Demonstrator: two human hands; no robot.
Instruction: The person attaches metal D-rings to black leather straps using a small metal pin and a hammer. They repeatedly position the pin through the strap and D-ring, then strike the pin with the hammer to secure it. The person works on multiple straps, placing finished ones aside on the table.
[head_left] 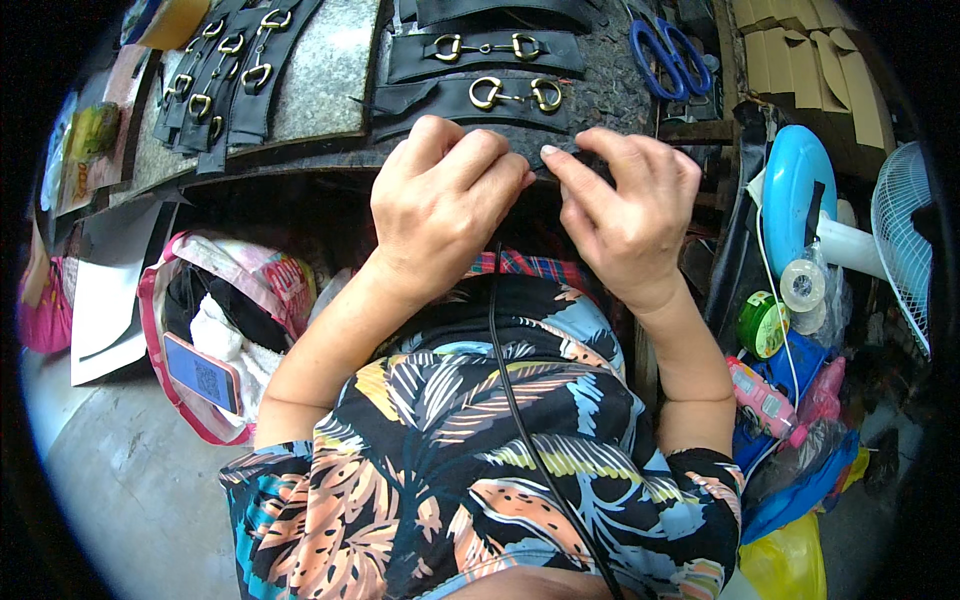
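Observation:
In front of the bench edge my left hand [435,205] is closed, its fingers curled in and the knuckles up. Close beside it is my right hand [632,215], with bent fingers and the index fingertip pointing toward the left hand. Whatever lies between the fingertips is too small or hidden to name. Just beyond the hands a black strap [520,112] with a gold-coloured horsebit fitting lies flat on the bench, and a similar strap [415,58] lies behind it. Several more black straps [250,110] with such fittings rest on a grey board at the left.
Blue-handled scissors [676,94] lie at the bench's back right. On the right are a fan with a blue base [795,190], a clear tape roll [803,285] and a pink bottle [762,398]. At left, a phone [200,372] rests on an open bag [160,290]. A black cable [510,385] hangs down my front.

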